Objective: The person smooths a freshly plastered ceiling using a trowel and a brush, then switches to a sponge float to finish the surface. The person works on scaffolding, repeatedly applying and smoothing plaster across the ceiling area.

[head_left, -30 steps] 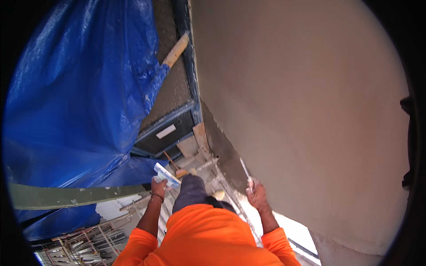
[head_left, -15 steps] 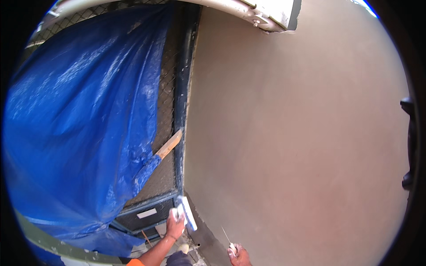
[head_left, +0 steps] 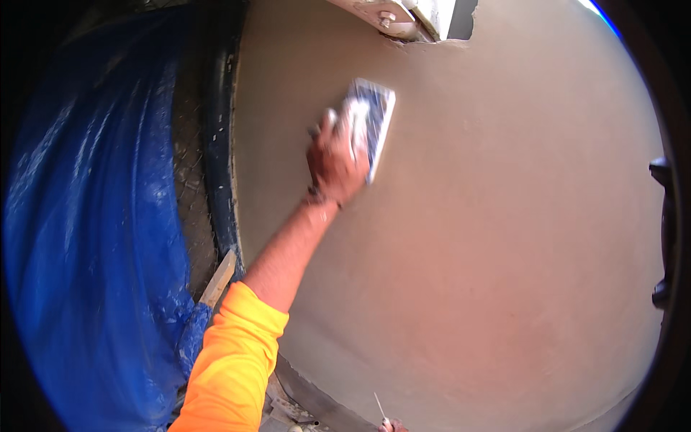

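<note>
My left hand (head_left: 335,160) is raised in front of the smooth grey-brown plastered wall (head_left: 475,230), its fingers wrapped round the grip of a plastering float (head_left: 379,119). The float has a blue back and white edges; motion blurs it, and I cannot tell whether its face touches the plaster. White smears cover my fingers. At the lower edge, only part of my right hand (head_left: 395,428) shows, closed on a thin tool (head_left: 379,407) seen edge-on, perhaps a trowel. Its exact kind is hard to make out.
A blue tarp (head_left: 93,216) hangs at the left beside a dark metal post (head_left: 222,129). A wooden piece (head_left: 219,278) sticks out by the post. White metal brackets (head_left: 392,18) jut out above. Darker, rough-edged wall (head_left: 324,405) shows at the bottom.
My left hand has swung up from low beside the post to high on the wall, carrying the float. The view has shifted right, and my right hand now sits lower, mostly out of frame.
</note>
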`<state>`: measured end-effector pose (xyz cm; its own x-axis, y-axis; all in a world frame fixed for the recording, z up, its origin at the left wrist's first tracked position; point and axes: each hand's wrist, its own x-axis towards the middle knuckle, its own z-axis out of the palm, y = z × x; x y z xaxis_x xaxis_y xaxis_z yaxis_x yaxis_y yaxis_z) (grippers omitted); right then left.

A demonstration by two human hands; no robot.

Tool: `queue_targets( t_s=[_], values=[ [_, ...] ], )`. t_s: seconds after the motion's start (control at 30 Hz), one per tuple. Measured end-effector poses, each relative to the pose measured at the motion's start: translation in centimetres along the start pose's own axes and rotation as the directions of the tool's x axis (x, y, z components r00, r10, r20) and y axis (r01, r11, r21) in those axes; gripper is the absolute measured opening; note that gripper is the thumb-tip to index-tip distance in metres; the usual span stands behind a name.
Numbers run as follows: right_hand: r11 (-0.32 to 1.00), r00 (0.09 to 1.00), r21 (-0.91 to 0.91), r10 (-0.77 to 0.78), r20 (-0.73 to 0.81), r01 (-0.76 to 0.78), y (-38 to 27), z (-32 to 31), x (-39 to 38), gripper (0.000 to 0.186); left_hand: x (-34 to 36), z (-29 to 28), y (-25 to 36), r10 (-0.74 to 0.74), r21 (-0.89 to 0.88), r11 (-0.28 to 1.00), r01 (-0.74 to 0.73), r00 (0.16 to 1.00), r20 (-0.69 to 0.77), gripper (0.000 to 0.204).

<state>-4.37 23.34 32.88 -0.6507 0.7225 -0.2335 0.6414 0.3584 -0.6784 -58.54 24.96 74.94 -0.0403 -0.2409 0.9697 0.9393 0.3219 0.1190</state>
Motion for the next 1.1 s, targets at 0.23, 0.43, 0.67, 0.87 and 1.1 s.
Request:
queue_targets(
  t_s=[0.23, 0.43, 0.67, 0.87, 1.1],
  values=[
    [0.995, 0.997, -0.095, 0.025, -0.068, -0.032, 1.0, 2.4, 1.0, 0.041, -2.7, -5.1, 5.1, 0.132, -0.141, 0.983, -0.115, 0.984, 0.121, 0.045],
    [0.991, 0.997, -0.132, -0.018, 0.077, 0.028, 0.5, 2.0, 2.3, 0.04, 0.7, -4.2, 5.1, 0.109, -0.116, 0.988, -0.105, 0.994, 0.028, 0.041],
    [0.992, 0.992, 0.008, -0.125, -0.018, 0.125, 0.6, 1.0, 3.0, 0.037, -3.6, -6.9, 6.9, 0.14, -0.207, 0.973, -0.106, 0.978, 0.156, 0.058],
    [0.988, 0.988, -0.154, 0.006, 0.154, 0.018, 1.0, -0.1, 2.2, 0.049, 0.8, -4.5, 5.5, -0.002, -0.106, 0.994, 0.015, 0.993, 0.116, 0.043],
    [0.976, 0.982, -0.133, -0.162, 0.101, 0.174, 0.9, -0.3, 3.3, 0.044, -5.5, -6.8, 6.9, 0.042, -0.149, 0.989, -0.011, 0.977, 0.21, 0.056]
  ],
)
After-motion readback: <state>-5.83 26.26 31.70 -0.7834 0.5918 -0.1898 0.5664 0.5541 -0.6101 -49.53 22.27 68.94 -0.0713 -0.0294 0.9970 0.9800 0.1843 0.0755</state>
